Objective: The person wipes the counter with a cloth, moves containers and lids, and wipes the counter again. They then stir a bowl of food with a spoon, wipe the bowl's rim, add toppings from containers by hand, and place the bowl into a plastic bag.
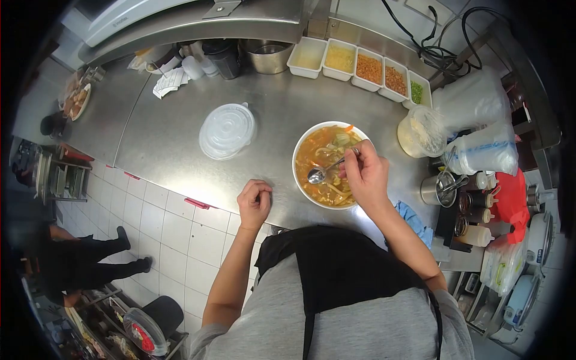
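My right hand [366,175] pinches the handle of a metal spoon [316,175] over a white bowl [295,157] of soup. The spoon's bowl hangs above the orange-brown broth [318,144], in which noodle-like strips, carrot pieces and pale vegetable chunks show. At the counter's front edge my left hand [254,202] rests with its fingers curled in and nothing visible in them. A translucent round plastic lid [227,131] lies on the steel counter [174,129], left of the bowl and beyond my left hand.
Several white tubs of toppings [369,66] line the back. Right of the bowl stand a tub with pale contents [422,132], a utensil pot [438,189], sauce bottles [476,234] and a blue cloth [414,223]. A person in dark clothes [84,258] stands at far left.
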{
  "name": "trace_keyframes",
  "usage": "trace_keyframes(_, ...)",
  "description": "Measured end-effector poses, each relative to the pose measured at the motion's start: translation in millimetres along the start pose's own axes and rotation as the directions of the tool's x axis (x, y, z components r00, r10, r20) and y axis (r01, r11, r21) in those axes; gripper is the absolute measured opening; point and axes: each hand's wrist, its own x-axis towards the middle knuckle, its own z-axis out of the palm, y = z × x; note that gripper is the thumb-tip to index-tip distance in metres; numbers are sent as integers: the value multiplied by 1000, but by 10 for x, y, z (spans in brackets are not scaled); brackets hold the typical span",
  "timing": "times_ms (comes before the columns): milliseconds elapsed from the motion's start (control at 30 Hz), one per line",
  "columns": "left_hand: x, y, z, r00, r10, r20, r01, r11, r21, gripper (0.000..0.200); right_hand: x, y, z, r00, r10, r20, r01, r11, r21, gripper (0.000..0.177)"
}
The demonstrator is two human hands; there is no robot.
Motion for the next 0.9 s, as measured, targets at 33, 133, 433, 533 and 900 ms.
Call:
trace_keyframes(33,-1,-10,2,1000,9,-2,-9,1000,-3,15,0,12,3,1000,1,15,-1,1000,-19,13)
trace_keyframes(133,-5,-16,6,1000,2,-1,-2,1000,-16,15,-4,36,27,1000,-5,25,6,1000,-30,13)
trace_keyframes(433,-7,-46,8,1000,-9,20,10,999,-42,16,2,110,51,971,222,91,-235,956,174,13)
trace_keyframes(533,-9,-36,13,999,-39,22,40,998,-45,16,42,139,30,935,339,109,-356,892,278,13)
trace_keyframes(900,2,-28,9,999,-3,50,4,1000,-16,16,228,338,-594,833,550,64,-462,627,627,9)
